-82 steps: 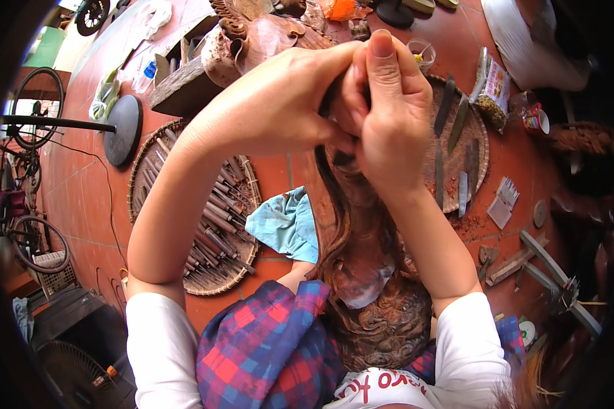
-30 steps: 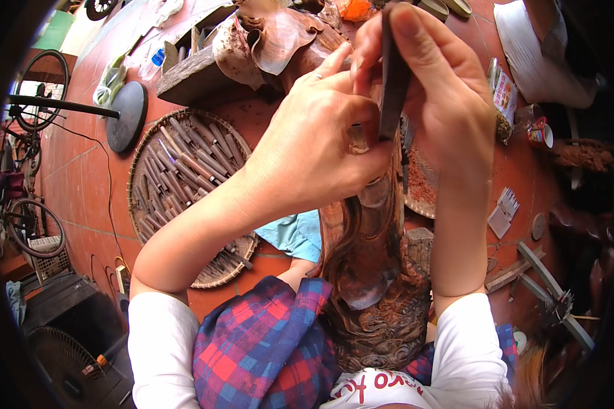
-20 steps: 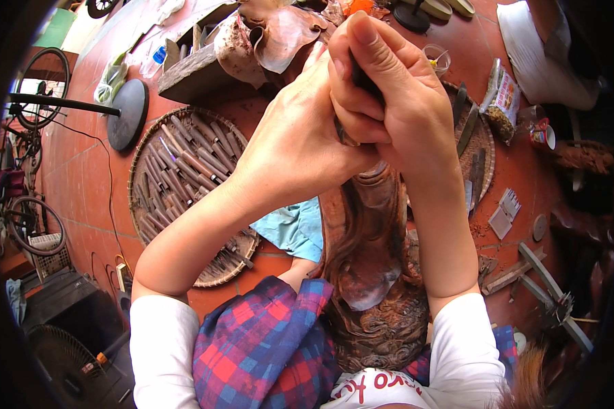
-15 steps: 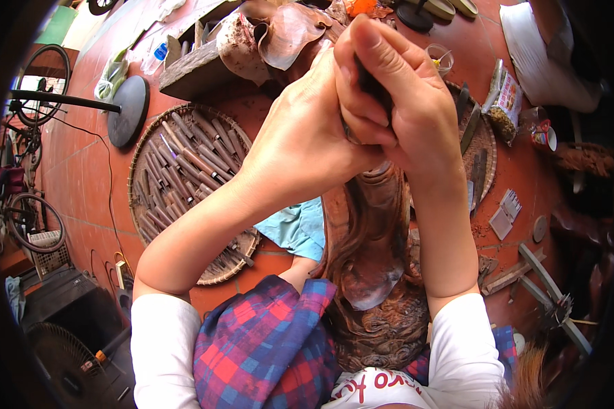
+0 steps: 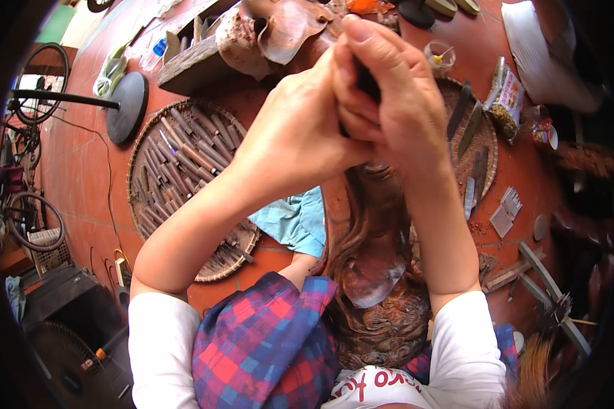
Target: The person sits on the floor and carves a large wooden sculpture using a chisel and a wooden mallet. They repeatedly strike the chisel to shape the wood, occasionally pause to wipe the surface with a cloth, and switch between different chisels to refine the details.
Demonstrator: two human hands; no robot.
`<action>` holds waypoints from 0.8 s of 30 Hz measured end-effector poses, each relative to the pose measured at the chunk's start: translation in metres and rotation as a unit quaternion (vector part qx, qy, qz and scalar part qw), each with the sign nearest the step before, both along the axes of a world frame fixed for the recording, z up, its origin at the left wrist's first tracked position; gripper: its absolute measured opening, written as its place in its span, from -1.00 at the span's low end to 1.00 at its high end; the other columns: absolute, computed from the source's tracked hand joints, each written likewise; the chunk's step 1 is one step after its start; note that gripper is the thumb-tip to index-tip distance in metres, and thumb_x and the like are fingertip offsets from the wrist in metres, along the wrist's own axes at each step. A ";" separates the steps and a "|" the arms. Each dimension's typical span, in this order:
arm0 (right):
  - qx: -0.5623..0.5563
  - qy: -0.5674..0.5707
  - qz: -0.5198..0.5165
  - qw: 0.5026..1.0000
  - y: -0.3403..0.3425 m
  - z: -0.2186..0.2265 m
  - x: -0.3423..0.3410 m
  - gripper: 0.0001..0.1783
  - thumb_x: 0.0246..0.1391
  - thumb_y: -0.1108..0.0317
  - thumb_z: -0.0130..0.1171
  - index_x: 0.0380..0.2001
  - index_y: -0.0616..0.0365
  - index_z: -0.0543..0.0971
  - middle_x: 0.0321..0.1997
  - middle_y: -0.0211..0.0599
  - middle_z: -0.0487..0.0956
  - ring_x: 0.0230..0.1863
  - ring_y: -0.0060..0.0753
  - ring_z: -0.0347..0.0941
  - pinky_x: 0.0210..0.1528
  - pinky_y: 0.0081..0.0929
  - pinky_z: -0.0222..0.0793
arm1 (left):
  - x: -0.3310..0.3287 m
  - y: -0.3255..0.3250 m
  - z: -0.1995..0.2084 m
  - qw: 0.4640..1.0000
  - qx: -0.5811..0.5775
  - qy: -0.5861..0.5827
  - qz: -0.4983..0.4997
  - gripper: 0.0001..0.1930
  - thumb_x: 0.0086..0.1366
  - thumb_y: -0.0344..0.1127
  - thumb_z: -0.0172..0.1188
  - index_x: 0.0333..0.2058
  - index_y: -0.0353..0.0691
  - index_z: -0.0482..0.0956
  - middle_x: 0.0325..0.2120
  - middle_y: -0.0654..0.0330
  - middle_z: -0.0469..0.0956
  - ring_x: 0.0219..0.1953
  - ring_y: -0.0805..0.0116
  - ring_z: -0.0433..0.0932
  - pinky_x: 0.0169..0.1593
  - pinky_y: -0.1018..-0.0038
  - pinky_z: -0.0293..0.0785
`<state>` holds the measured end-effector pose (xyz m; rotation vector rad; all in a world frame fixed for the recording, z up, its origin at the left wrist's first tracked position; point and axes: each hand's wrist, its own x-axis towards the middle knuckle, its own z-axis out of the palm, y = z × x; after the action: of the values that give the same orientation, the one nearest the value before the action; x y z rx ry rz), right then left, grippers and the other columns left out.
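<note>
A dark brown carved wooden sculpture [image 5: 372, 279] with flowing folds stands in front of me, its lower part between my legs. Over its upper end, my left hand [image 5: 303, 119] and my right hand [image 5: 406, 102] are pressed together. The fingers of my right hand curl inward with the thumb on top, and a dark gap shows between thumb and fingers. My left hand's fingers are mostly hidden behind the right. Both are closed, but whatever they grip is covered by the hands themselves.
Left of the sculpture, a round woven tray [image 5: 210, 278] holds many wooden-handled carving tools [image 5: 191, 160]. A second woven tray [image 5: 492, 146] with flat blades lies at right. Nearby are a light blue cloth [image 5: 297, 221], a wooden box [image 5: 198, 67] and a black round stand base [image 5: 127, 109].
My joined hands have shifted slightly left, and more of the right-hand tray and its blades shows. The closed grip looks the same.
</note>
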<state>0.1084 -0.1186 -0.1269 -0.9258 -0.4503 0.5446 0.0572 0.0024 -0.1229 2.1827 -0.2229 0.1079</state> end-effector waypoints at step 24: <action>-0.004 -0.049 -0.025 0.998 -0.002 -0.001 -0.004 -0.62 0.37 0.19 -0.05 -0.52 0.17 0.41 -0.71 -0.56 0.26 -0.77 -0.81 0.01 -0.78 -0.74 -0.11 | -0.003 -0.001 0.006 0.999 0.016 -0.027 0.007 -0.75 -0.09 -0.45 0.37 -0.42 -0.39 0.52 -0.49 0.11 0.59 -0.39 0.29 0.63 -0.27 0.43 0.53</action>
<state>0.1044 -0.1202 -0.1281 -0.9722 -0.5121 0.4571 0.0546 0.0012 -0.1168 2.2155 -0.2415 0.1730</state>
